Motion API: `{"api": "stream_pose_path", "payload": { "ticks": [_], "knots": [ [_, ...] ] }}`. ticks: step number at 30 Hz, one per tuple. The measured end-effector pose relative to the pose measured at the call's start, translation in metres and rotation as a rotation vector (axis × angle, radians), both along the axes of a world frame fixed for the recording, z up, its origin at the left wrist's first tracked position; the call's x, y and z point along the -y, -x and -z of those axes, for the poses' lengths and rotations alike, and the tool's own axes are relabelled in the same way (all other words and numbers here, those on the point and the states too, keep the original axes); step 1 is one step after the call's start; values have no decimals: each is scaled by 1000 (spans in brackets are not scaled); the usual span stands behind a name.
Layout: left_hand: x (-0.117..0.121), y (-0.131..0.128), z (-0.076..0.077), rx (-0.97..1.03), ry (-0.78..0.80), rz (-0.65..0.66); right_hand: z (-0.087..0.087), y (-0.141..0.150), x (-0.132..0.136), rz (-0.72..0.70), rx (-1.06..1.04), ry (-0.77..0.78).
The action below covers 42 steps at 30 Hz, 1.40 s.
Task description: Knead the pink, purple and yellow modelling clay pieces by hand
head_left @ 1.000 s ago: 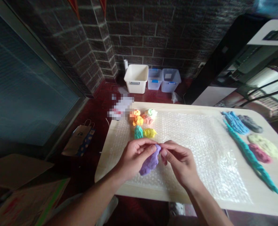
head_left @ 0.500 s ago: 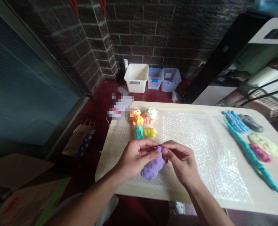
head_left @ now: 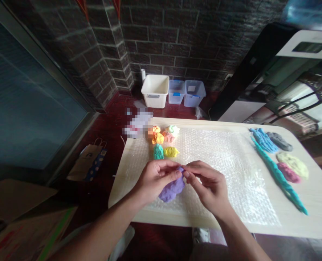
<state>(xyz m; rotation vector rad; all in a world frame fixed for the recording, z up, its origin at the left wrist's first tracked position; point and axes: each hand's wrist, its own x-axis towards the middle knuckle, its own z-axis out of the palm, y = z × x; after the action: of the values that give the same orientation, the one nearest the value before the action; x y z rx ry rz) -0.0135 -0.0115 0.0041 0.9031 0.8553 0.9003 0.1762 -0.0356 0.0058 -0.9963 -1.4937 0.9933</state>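
Note:
A lumpy piece of purple modelling clay (head_left: 170, 191) hangs from my fingers above the bubble wrap (head_left: 217, 156). My left hand (head_left: 157, 179) is closed on its upper end, thumb on the near side. Fingertips of my right hand (head_left: 210, 185) pinch the clay's top edge, close against the left fingertips. Just beyond my hands lie a green clay lump (head_left: 158, 151) and a yellow one (head_left: 171, 152). Behind those sit orange clay (head_left: 158, 137), pink clay (head_left: 168, 136) and a pale whitish-green piece (head_left: 172, 129).
On the table's right lie a long teal clay roll (head_left: 279, 175), blue clay (head_left: 264, 140), grey clay (head_left: 280, 141), pale yellow clay (head_left: 293, 164) and dark pink clay (head_left: 288, 172). Plastic bins (head_left: 155, 99) stand on the floor by the wall. A paper bag (head_left: 86, 161) is at left.
The view has shifted slightly, so the table's right side sits further left. My right fingers have drawn a little away from the main purple lump, still pinching its top edge.

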Motion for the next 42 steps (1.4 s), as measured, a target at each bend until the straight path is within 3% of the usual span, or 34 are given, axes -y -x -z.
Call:
{"api": "stream_pose_path", "payload": {
  "ticks": [10,16,23,28,33,42],
  "knots": [
    [3,4,-10,21,18,-29,1,6,4,-6,-245,180],
    [2,6,-3,18,-33,-32,10,7,-3,-28,-272,214],
    [1,4,1,-49,-59,28,8,7,-4,-40,-317,327],
    [3,4,5,-131,-165,60,9,6,-2,-20,-321,393],
    [3,3,3,-186,-186,27,8,6,-1,17,-222,312],
    [2,6,0,-246,-239,-5,0,2,4,14,193,-55]
  ]
}}
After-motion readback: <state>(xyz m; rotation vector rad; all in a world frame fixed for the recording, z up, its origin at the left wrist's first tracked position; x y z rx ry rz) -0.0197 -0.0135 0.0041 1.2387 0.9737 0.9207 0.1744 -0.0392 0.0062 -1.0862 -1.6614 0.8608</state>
